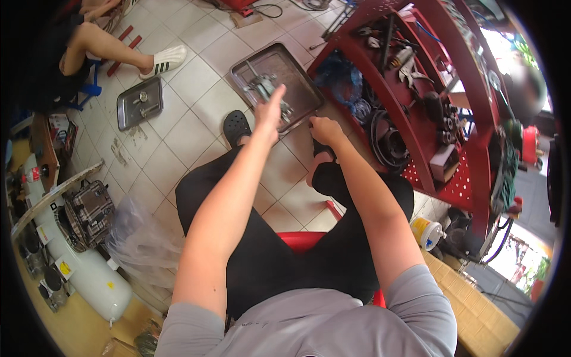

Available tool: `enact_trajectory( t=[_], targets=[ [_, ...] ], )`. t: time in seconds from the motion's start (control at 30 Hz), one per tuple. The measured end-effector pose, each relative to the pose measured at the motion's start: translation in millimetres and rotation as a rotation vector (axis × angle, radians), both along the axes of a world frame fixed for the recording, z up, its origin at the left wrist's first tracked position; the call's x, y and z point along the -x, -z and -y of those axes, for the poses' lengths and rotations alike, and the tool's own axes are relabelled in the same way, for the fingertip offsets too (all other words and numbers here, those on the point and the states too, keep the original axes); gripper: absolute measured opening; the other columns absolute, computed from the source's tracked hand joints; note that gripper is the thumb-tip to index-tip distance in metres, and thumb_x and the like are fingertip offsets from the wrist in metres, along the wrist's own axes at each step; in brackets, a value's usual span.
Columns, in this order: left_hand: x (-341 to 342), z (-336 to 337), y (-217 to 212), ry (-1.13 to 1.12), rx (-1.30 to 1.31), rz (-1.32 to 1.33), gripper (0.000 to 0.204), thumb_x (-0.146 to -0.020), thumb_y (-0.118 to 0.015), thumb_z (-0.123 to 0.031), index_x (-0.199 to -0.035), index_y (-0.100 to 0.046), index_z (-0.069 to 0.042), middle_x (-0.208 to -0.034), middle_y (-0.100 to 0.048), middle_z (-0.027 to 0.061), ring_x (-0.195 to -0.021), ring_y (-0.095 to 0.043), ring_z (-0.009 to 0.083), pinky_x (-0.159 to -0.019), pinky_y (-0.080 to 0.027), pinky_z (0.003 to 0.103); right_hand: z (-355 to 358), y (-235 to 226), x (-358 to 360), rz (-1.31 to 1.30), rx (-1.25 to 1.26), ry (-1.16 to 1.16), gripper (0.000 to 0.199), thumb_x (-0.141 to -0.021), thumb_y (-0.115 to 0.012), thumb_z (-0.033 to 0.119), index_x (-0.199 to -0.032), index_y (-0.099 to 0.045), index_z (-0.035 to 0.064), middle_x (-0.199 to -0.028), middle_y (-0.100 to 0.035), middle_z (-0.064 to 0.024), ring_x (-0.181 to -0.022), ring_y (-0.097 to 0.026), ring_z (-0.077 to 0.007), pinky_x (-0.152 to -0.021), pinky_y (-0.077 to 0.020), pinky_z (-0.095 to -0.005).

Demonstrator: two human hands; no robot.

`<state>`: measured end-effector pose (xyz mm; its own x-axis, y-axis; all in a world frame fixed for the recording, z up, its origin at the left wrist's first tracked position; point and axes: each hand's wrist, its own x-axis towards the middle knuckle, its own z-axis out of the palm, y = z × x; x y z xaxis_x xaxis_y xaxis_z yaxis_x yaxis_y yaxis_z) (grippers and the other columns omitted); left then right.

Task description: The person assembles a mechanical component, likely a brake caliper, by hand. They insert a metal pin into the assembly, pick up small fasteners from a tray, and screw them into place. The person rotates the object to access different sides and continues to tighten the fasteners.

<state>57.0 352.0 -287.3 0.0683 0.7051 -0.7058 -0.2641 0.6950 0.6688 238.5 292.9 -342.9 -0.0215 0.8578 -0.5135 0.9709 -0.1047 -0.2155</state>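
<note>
My left hand reaches out over a shallow metal tray on the floor, its fingers closed around a grey metal machine part of irregular shape. The palm and wrist hide some of that part. Just off the tray's near right corner is my right hand, curled closed above my right foot. Whatever its fingers may hold is hidden.
A smaller tray with metal pieces lies at the left, near another person's shoe. The red tool rack stands close on the right, with tools and cables on it. Clear plastic and a white cylinder are at lower left.
</note>
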Motion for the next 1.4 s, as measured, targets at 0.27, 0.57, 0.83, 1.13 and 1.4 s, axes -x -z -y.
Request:
enact_trajectory(
  t=[0.27,0.57,0.83,1.13,1.4],
  targets=[
    [-43.0,47.6,-27.3,0.169,0.219,0.373,0.049,-0.081,-0.067,-0.051,-0.101,-0.050,-0.009,-0.072,-0.060,0.0042,-0.058,-0.060,0.0121,-0.048,-0.047,0.025,-34.2,116.3,-17.0,-0.134,-0.018,0.008,0.026,-0.084,-0.057,0.029,-0.102,-0.063,0.0110,-0.094,-0.068,-0.0137,-0.093,-0.064,-0.0318,-0.076,-0.0498,-0.0452],
    [-33.8,42.3,-21.7,0.218,0.222,0.123,0.051,-0.081,-0.062,-0.056,-0.091,-0.058,-0.006,-0.066,-0.060,0.0026,-0.059,-0.058,0.0135,-0.063,-0.047,0.029,-56.9,196.8,4.9,-0.004,-0.100,0.180,0.032,-0.081,-0.064,0.036,-0.092,-0.067,0.0056,-0.090,-0.068,-0.0174,-0.087,-0.064,-0.0361,-0.081,-0.0481,-0.0436],
    [-19.6,35.7,-25.6,0.178,0.212,0.128,0.051,-0.085,-0.063,-0.045,-0.103,-0.055,0.001,-0.075,-0.060,0.0088,-0.068,-0.060,0.0216,-0.069,-0.048,0.034,-82.0,201.9,41.0,0.143,0.029,0.283,0.039,-0.075,-0.070,0.044,-0.094,-0.068,0.0098,-0.095,-0.069,-0.0111,-0.098,-0.062,-0.0318,-0.088,-0.0394,-0.0530],
    [-18.4,32.3,-28.3,0.142,0.226,0.148,0.050,-0.087,-0.064,-0.042,-0.106,-0.052,0.003,-0.080,-0.055,0.0068,-0.068,-0.054,0.0108,-0.059,-0.045,0.028,-87.1,217.8,43.7,0.203,0.079,0.151,0.033,-0.076,-0.069,0.041,-0.095,-0.068,0.0138,-0.099,-0.067,-0.0068,-0.102,-0.060,-0.0270,-0.090,-0.0355,-0.0531],
    [-17.9,31.2,-29.8,0.214,0.299,0.170,0.059,-0.087,-0.063,-0.043,-0.117,-0.048,0.006,-0.102,-0.053,0.0163,-0.083,-0.059,0.0166,-0.068,-0.049,0.031,-84.4,225.3,39.5,0.229,0.101,0.112,0.032,-0.076,-0.067,0.039,-0.093,-0.069,0.0127,-0.097,-0.068,-0.0059,-0.101,-0.061,-0.0261,-0.091,-0.0354,-0.0512]
  ],
)
